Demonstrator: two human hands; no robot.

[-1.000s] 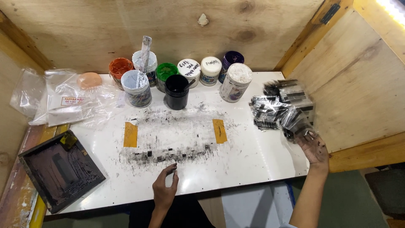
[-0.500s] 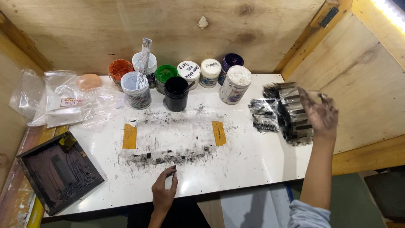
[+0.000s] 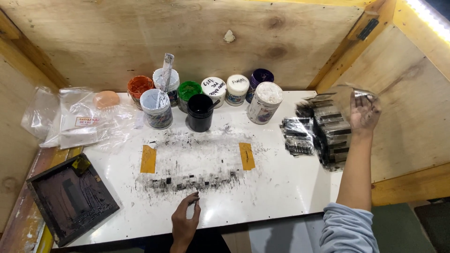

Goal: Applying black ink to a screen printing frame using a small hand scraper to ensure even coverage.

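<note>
Right hand: the right hand (image 3: 363, 112) is lifted up over the right end of the table (image 3: 281, 187). Its fingers pinch a thin clear plastic piece (image 3: 349, 96) with a dark stripe, and the piece looks blurry.
Plastic piece: it is up in the air, just above the pile of packets (image 3: 321, 136).
Pile of packets: many shiny clear packets with black stripes lie in a heap on the right side of the table, below the right hand.
Left hand: the left hand (image 3: 185, 220) rests at the near edge of the table. Its fingers are curled in, with the tips together. It is too small to tell if it holds anything.
Table top: white, with black ink smears (image 3: 197, 159) in the middle and a row of little black squares just in front of the left hand.
Tape: two yellow tape strips (image 3: 148, 159) sit on each side of the smears.
Jars: paint jars (image 3: 201, 100) stand in a bunch at the back, by the wooden wall. One is black and open, one is orange, one is green, and some have white lids.
Stick: a flat stick (image 3: 167, 65) stands in one jar.
Bags: clear plastic bags (image 3: 79, 119) lie at the back left.
Frame: a dark square frame (image 3: 70, 199) lies at the near left corner.
</note>
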